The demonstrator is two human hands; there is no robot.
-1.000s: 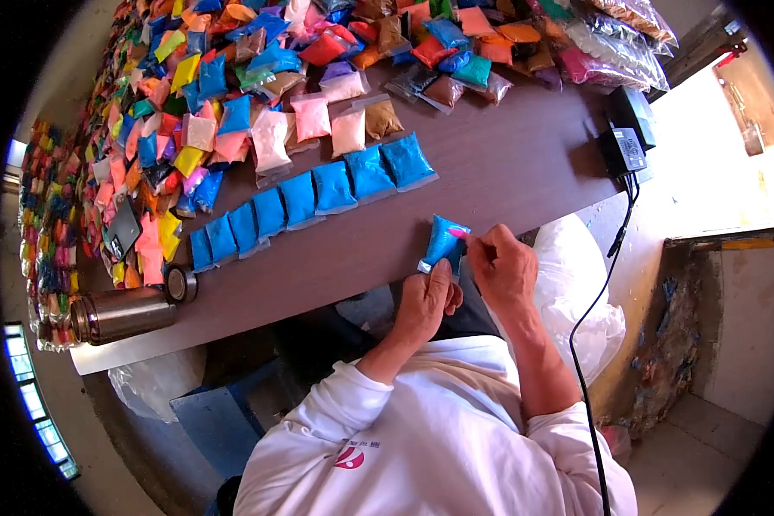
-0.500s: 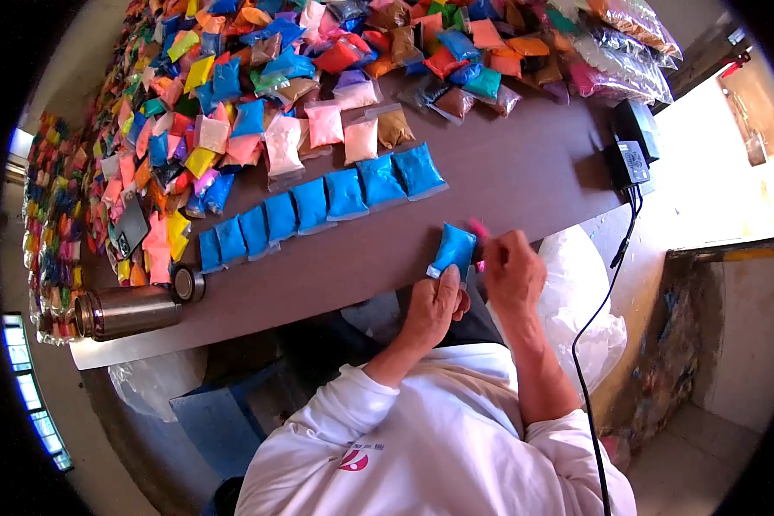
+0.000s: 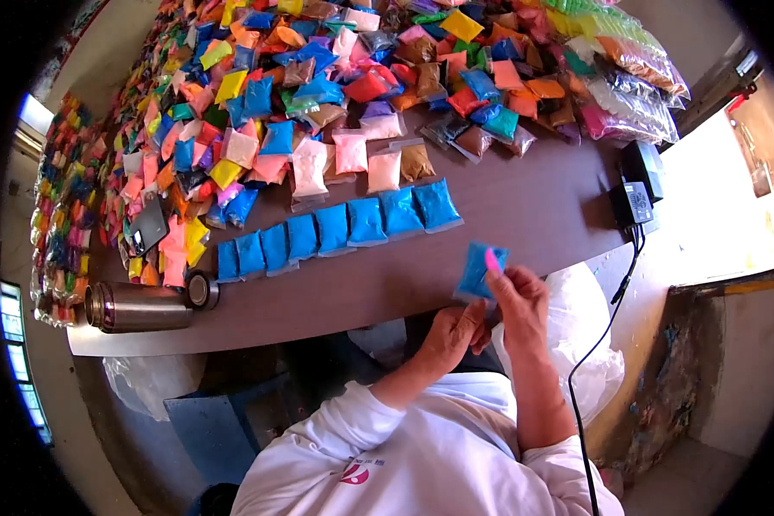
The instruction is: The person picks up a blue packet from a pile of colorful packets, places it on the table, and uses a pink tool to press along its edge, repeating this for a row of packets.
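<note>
My left hand (image 3: 450, 338) pinches the lower edge of a small clear packet filled with blue material (image 3: 473, 277), held up just off the table's front edge. My right hand (image 3: 525, 301) is closed on a small bright pink piece (image 3: 492, 259), whose tip lies over the packet's upper right part. What kind of thing the pink piece is, I cannot make out. To the left, a slanting row of several similar blue packets (image 3: 349, 224) lies on the brown table (image 3: 542, 202).
A big heap of colourful packets (image 3: 258, 95) covers the table's back and left. A steel flask (image 3: 142, 307), its lid (image 3: 202, 291) and a phone (image 3: 149, 227) lie at left. A black power adapter (image 3: 635, 204) with a hanging cable sits at the right edge, above a clear plastic bag (image 3: 576, 335).
My right hand has brought the pink piece from beside the packet to over its face. The packet has shifted slightly right and down, and the head view has shifted a little.
</note>
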